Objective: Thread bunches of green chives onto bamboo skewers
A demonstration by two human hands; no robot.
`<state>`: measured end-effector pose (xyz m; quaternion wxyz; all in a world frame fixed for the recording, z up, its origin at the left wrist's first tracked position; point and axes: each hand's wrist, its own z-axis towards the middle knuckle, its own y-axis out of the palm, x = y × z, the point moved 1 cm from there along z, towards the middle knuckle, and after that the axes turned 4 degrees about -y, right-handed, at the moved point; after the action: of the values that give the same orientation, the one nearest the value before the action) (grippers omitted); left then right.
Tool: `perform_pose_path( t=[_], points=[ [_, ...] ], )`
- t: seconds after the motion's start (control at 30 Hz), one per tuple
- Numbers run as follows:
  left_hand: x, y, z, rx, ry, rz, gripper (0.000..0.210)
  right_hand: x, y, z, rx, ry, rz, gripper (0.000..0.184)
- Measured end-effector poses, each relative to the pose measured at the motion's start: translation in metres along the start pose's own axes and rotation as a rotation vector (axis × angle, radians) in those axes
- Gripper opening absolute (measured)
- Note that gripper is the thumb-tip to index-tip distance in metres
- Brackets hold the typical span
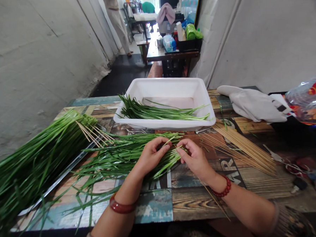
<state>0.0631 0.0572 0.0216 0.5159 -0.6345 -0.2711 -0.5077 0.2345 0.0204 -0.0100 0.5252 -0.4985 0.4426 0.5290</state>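
Observation:
My left hand (pixel 153 152) is closed, thumb and fingers pinching a chive stalk near its pale end. Just beside it, my right hand (pixel 193 155) is closed round a thin bamboo skewer, whose lower length (pixel 215 199) slants out below the palm toward the table's front edge. The skewer's tip and its contact with the chive are mostly hidden by my fingers. Under and left of both hands, loose green chives (pixel 115 158) lie spread, stalk ends to the right. A large bundle of chives (pixel 48 149) lies farther left, with several skewers (pixel 93 132) sticking out of its stalk end.
Behind my hands stands a white plastic tub (pixel 210 112) with more chives inside. Many bare skewers (pixel 244 145) lie to the right, near keys (pixel 299 182) and a light grey cloth item (pixel 252 103). A person (pixel 117 21) stands in the background beyond the table.

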Motion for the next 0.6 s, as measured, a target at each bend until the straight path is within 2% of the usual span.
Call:
perform_pose_path(
  t=[0.23, 0.37, 0.6],
  points=[
    [0.0, 0.001, -0.001, 0.038, -0.034, -0.117, 0.019, -0.005, -0.001, -0.004, -0.013, -0.007, -0.023, 0.014],
    [0.003, 0.001, -0.001, 0.024, -0.032, -0.057, 0.027, -0.009, -0.001, -0.006, 0.004, -0.014, -0.004, 0.014],
    [0.007, 0.004, -0.001, -0.046, 0.092, 0.13, 0.03, -0.013, -0.001, -0.009, 0.014, -0.064, -0.078, 0.014]
  ],
)
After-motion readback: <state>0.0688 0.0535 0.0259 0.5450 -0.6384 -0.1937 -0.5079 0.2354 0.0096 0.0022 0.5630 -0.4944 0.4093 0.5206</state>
